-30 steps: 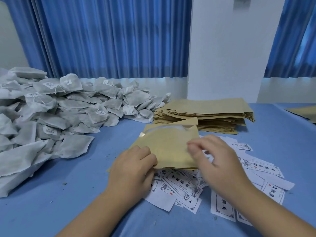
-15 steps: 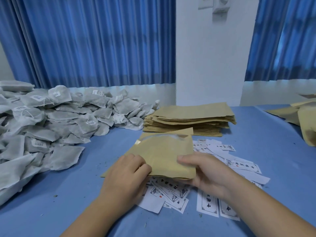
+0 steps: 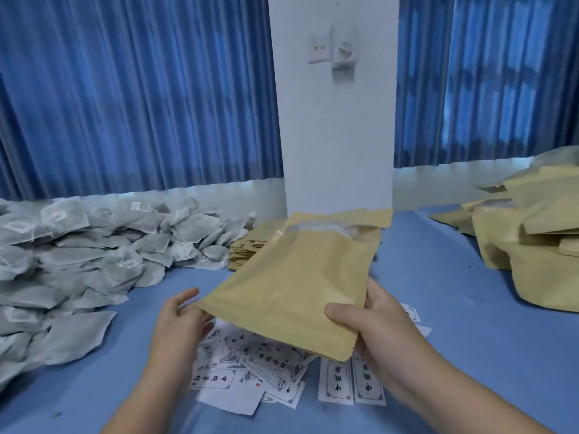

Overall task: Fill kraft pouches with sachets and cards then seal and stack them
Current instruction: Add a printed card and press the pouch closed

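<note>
Above the middle of the blue counter (image 3: 454,308), a kraft pouch (image 3: 291,286) is held tilted, its open mouth pointing away from the person and a pale lining showing inside the rim. The right-hand grip (image 3: 372,327) is closed on the pouch's near right corner, with the thumb pressed on top and the fingers running up under the right edge. The left-hand grip (image 3: 181,321) is loose: its relaxed fingertips touch the near left corner and its thumb is lifted clear of the paper.

Under the pouch, white cards (image 3: 250,364) lie scattered and overlapping on the counter. Each has black Chinese characters inside an ornate border. 中 and 国 can be made out, and the other characters are too blurred to read. 2 of the cards lie side by side just below the right wrist.

At the left, a heap of grey-white sachets (image 3: 94,255) carries small white tags whose print is too small to read. A stack of flat kraft pouches (image 3: 250,242) sits behind the held pouch, and bulging kraft pouches (image 3: 532,245) are piled at the right edge.

Behind the counter, blue curtains (image 3: 141,89) flank a white pillar (image 3: 335,151) that bears a switch plate (image 3: 319,50) and a round dial (image 3: 344,51).
</note>
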Demonstrator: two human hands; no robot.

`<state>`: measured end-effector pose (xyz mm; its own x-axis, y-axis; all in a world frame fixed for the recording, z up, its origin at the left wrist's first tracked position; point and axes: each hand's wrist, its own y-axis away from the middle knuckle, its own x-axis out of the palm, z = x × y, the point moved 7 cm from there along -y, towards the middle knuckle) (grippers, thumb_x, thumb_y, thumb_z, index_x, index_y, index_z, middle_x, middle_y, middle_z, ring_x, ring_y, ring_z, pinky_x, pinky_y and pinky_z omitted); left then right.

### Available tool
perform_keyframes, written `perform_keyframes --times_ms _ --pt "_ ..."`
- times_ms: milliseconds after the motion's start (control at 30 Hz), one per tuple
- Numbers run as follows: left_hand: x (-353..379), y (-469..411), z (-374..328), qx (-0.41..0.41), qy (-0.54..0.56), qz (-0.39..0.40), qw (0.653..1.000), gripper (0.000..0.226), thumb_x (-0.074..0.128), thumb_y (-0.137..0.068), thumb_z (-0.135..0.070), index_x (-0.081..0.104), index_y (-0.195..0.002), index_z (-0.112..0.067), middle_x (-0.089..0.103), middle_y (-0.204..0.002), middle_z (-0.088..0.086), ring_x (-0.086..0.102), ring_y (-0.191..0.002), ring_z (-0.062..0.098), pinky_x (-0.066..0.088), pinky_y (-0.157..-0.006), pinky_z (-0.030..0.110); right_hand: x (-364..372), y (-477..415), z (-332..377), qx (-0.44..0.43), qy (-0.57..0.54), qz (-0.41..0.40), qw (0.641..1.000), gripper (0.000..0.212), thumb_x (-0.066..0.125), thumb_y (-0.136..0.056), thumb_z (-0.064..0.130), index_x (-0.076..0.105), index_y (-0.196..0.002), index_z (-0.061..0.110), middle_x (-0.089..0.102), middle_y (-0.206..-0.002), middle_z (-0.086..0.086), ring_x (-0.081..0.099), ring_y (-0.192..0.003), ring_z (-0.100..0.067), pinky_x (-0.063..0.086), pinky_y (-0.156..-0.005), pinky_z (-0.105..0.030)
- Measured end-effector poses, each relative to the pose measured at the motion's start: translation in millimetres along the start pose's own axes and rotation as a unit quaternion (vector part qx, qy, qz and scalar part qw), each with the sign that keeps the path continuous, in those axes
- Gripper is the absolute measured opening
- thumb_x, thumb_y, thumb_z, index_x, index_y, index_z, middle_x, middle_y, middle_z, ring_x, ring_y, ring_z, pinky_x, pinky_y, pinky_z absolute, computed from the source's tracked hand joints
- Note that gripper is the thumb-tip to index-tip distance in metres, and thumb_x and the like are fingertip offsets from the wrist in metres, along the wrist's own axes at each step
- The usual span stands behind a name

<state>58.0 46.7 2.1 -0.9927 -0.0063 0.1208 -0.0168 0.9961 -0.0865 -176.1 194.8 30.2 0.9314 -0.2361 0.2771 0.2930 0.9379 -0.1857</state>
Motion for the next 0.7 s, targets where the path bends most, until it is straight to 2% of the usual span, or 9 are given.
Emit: perform_keyframes --times_ms 67,133,200,300,400,500,567,633,700 --pt "38.6 8.8 6.6 -0.131 0.210 0.088 0.965 0.027 0.048 -0.100 -0.026 0.058 -0.114 -0.005 0.071 -0.106 0.014 0.071 -0.088 0.027 0.059 -0.069 0.036 -16.6 -4.1 14.5 -0.009 0.004 -0.009 1.000 0.036 0.063 -0.085 -0.003 0.060 -0.114 0.019 0.074 -0.096 0.000 0.071 -0.075 -0.014 0.051 -0.052 -0.023" --pt "76.7 19.1 3.7 -0.178 0.287 0.146 0.930 0.044 0.042 -0.100 -0.045 0.059 -0.110 -0.006 0.074 -0.099 0.012 0.073 -0.083 0.026 0.059 -0.064 0.037 -35.9 -8.0 28.6 -0.012 0.001 -0.019 1.000 0.035 0.061 -0.086 -0.004 0.060 -0.115 0.017 0.074 -0.102 -0.002 0.072 -0.086 -0.018 0.055 -0.059 -0.025" --pt "110.9 28.0 -0.5 -0.167 0.240 0.163 0.942 0.039 0.049 -0.097 -0.045 0.061 -0.107 -0.009 0.074 -0.092 0.009 0.073 -0.071 0.022 0.057 -0.056 0.031 -57.3 -8.5 41.0 -0.013 0.013 -0.025 1.000 0.033 0.059 -0.087 -0.004 0.060 -0.115 0.014 0.073 -0.104 -0.004 0.071 -0.092 -0.020 0.056 -0.063 -0.027" --pt "162.4 41.0 2.1 -0.181 0.161 0.167 0.956 0.016 0.057 -0.097 -0.021 0.059 -0.100 -0.005 0.065 -0.067 0.008 0.056 -0.041 0.016 0.043 -0.036 0.018 -95.5 -2.5 54.2 -0.007 0.028 -0.049 0.998 0.033 0.058 -0.088 -0.002 0.059 -0.117 0.013 0.072 -0.107 -0.006 0.070 -0.093 -0.021 0.056 -0.065 -0.028" --pt "217.8 53.5 5.3 -0.214 0.143 0.199 0.945 0.014 0.055 -0.098 -0.018 0.058 -0.096 -0.005 0.059 -0.056 0.006 0.047 -0.035 0.011 0.033 -0.030 0.014 -135.0 7.5 69.2 -0.006 0.016 -0.068 0.998 0.039 0.058 -0.087 -0.003 0.056 -0.123 0.011 0.070 -0.114 -0.009 0.068 -0.100 -0.024 0.056 -0.074 -0.032" --pt "275.5 69.1 5.5 -0.218 0.136 0.247 0.934 0.019 0.051 -0.100 -0.025 0.057 -0.092 -0.009 0.053 -0.054 0.004 0.042 -0.031 0.008 0.028 -0.029 0.011 -168.3 22.5 87.6 0.000 0.014 -0.053 0.998 0.052 0.070 -0.078 0.002 0.055 -0.125 0.018 0.068 -0.118 -0.007 0.067 -0.104 -0.027 0.056 -0.081 -0.041" --pt "312.1 81.6 3.1 -0.203 0.134 0.268 0.932 0.021 0.048 -0.101 -0.027 0.056 -0.090 -0.011 0.050 -0.056 0.004 0.040 -0.031 0.007 0.028 -0.029 0.012 -188.7 35.3 98.1 0.014 0.031 -0.042 0.999 0.060 0.074 -0.073 0.007 0.052 -0.126 0.022 0.068 -0.116 -0.009 0.067 -0.102 -0.033 0.056 -0.075 -0.042" --pt "347.0 92.4 -1.6 -0.169 0.129 0.293 0.932 0.021 0.048 -0.101 -0.026 0.053 -0.086 -0.013 0.044 -0.048 -0.001 0.035 -0.031 0.006 0.025 -0.030 0.013 -209.7 48.2 110.2 0.023 0.060 -0.053 0.997 0.063 0.075 -0.073 0.007 0.048 -0.128 0.023 0.069 -0.111 -0.012 0.068 -0.096 -0.036 0.056 -0.063 -0.035" --pt "382.8 108.4 -7.2 -0.151 0.133 0.353 0.914 0.020 0.052 -0.099 -0.020 0.049 -0.081 -0.014 0.036 -0.046 -0.004 0.027 -0.031 0.005 0.020 -0.031 0.013 -234.1 59.8 124.7 0.021 0.076 -0.089 0.993 0.063 0.072 -0.073 0.005 0.045 -0.128 0.021 0.070 -0.102 -0.011 0.070 -0.086 -0.034 0.053 -0.050 -0.026"
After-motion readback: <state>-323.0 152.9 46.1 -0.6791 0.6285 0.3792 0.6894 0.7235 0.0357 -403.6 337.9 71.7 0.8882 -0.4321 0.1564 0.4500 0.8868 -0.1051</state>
